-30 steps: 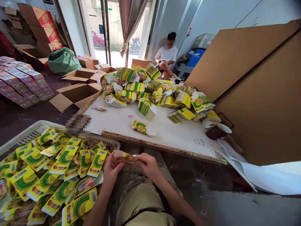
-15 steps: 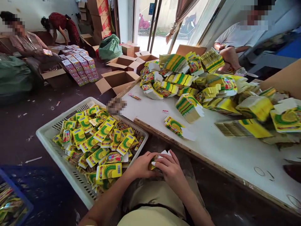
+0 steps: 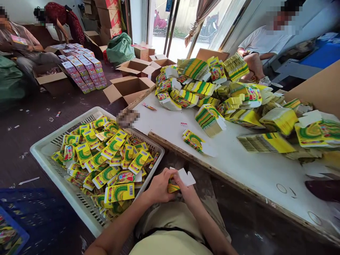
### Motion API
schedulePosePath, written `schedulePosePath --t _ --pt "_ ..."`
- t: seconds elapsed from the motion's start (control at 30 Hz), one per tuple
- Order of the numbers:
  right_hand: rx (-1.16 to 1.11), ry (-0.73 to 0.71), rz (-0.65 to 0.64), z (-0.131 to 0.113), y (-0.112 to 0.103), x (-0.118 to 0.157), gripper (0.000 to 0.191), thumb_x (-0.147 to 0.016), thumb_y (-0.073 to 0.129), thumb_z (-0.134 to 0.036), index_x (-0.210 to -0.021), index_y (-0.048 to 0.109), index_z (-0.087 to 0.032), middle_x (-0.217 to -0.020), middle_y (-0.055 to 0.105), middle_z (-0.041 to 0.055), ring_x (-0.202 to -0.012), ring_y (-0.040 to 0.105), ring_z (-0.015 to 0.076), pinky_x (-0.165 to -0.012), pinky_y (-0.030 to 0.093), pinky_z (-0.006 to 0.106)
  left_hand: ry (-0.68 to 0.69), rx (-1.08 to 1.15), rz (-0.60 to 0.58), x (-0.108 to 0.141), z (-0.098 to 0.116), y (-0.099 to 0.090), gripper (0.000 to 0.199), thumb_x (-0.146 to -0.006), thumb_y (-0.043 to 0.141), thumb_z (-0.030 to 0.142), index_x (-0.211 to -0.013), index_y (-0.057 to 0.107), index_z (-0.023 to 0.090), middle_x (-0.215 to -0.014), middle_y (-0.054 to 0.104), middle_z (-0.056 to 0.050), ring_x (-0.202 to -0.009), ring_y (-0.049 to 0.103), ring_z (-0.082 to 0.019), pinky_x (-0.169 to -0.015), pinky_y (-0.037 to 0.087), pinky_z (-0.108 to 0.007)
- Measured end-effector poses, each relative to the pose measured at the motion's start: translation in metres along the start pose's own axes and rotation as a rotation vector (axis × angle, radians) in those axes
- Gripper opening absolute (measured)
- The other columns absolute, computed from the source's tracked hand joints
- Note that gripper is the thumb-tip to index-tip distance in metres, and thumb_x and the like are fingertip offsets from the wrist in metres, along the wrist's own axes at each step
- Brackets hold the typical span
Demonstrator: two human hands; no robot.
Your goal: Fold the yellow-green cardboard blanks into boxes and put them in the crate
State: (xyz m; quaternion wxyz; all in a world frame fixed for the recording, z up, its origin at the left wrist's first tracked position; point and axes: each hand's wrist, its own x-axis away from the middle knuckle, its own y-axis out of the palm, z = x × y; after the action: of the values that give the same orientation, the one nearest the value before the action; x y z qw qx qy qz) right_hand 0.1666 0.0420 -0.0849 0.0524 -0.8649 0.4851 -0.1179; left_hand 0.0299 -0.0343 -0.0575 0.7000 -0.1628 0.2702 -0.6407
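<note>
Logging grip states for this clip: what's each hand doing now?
Left hand: closed on the box.
Right hand: on the same box, at its white flaps.

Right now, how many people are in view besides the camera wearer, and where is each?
3. A seated person at the far left, a bending person in red at the upper left, and a seated person in white at the upper right. Others could be hidden.

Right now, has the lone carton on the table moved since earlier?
No; the lone carton still lies between the red slip and the table's wooden edge.
</note>
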Motion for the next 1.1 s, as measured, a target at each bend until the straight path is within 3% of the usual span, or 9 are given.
schedulePosePath --t 0.17,0.33,0.5,0.6,0.7,0.8,0.93,1.1 --pt "0.129 -0.096 0.081 -0.004 -0.006 0.011 0.074 -0.088 0.046 -0.069 -0.141 0.051 -0.018 -0.139 0.059 0.0147 -0.125 0.059 0.0291 -0.104 0.049 0.046 -0.004 0.029 0.004 0.001 -0.004 0.003 0.071 -0.067 0.071 0.024 -0.128 0.035 0.022 -0.116 0.052 -0.008 -0.096 0.059 -0.025 -0.081 0.05 -0.037" --pt "0.361 -0.324 -0.018 -0.008 -0.001 0.023 0.064 -0.096 0.046 -0.046 -0.152 0.035 -0.017 -0.145 0.053 0.0141 -0.13 0.056 0.0261 -0.104 0.05 0.041 0.001 0.067 0.06 0.001 -0.012 0.005 0.07 -0.067 0.064 0.019 -0.128 0.031 0.021 -0.109 0.052 -0.007 -0.09 0.058 -0.023 -0.076 0.049 -0.033" --pt "0.439 -0.47 -0.044 0.0 0.005 0.019 0.053 -0.094 0.046 -0.026 -0.147 0.046 -0.02 -0.144 0.054 0.0126 -0.133 0.053 0.0272 -0.109 0.047 0.046 -0.016 0.019 0.037 0.002 -0.016 0.009 0.046 -0.066 0.062 0.016 -0.106 0.04 0.022 -0.1 0.051 -0.005 -0.086 0.058 -0.021 -0.072 0.048 -0.031" --pt "0.389 -0.49 -0.026 0.004 -0.001 0.013 0.05 -0.092 0.044 -0.02 -0.142 0.053 -0.023 -0.144 0.054 0.0099 -0.133 0.054 0.0265 -0.108 0.048 0.046 -0.03 0.035 0.05 0.002 -0.013 0.009 0.06 -0.067 0.064 0.016 -0.119 0.035 0.021 -0.107 0.051 -0.006 -0.089 0.059 -0.022 -0.075 0.05 -0.034" --pt "0.33 -0.4 0.081 0.004 -0.013 0.005 0.047 -0.093 0.045 -0.023 -0.139 0.056 -0.022 -0.141 0.058 0.0104 -0.128 0.058 0.0259 -0.106 0.05 0.045 -0.041 -0.014 0.159 0.0 -0.01 0.004 0.073 -0.065 0.068 0.014 -0.128 0.033 0.019 -0.12 0.049 -0.013 -0.109 0.055 -0.029 -0.092 0.048 -0.044" --pt "0.324 -0.362 0.15 0.004 -0.024 0.001 0.05 -0.096 0.045 -0.032 -0.144 0.05 -0.02 -0.143 0.056 0.0135 -0.129 0.057 0.0253 -0.105 0.051 0.044 -0.059 -0.013 0.18 -0.003 -0.009 -0.007 0.058 -0.068 0.07 0.013 -0.119 0.045 0.021 -0.118 0.053 -0.01 -0.111 0.053 -0.028 -0.096 0.046 -0.044" --pt "0.418 -0.511 0.032 0.003 -0.028 0.0 0.045 -0.096 0.05 -0.037 -0.137 0.058 -0.022 -0.152 0.045 0.0137 -0.137 0.049 0.0261 -0.106 0.05 0.04 -0.085 0.082 0.182 -0.006 -0.01 -0.022 0.051 -0.069 0.08 0.027 -0.113 0.054 0.021 -0.11 0.06 -0.007 -0.103 0.058 -0.025 -0.091 0.048 -0.039" --pt "0.442 -0.507 -0.105 -0.021 -0.043 -0.003 0.031 -0.096 0.05 -0.036 -0.11 0.073 -0.021 -0.136 0.06 0.0151 -0.118 0.064 0.0244 -0.096 0.055 0.037 -0.108 0.107 0.127 -0.007 -0.012 -0.03 0.059 -0.062 0.086 0.034 -0.113 0.059 0.022 -0.109 0.065 -0.005 -0.102 0.062 -0.024 -0.091 0.049 -0.038"
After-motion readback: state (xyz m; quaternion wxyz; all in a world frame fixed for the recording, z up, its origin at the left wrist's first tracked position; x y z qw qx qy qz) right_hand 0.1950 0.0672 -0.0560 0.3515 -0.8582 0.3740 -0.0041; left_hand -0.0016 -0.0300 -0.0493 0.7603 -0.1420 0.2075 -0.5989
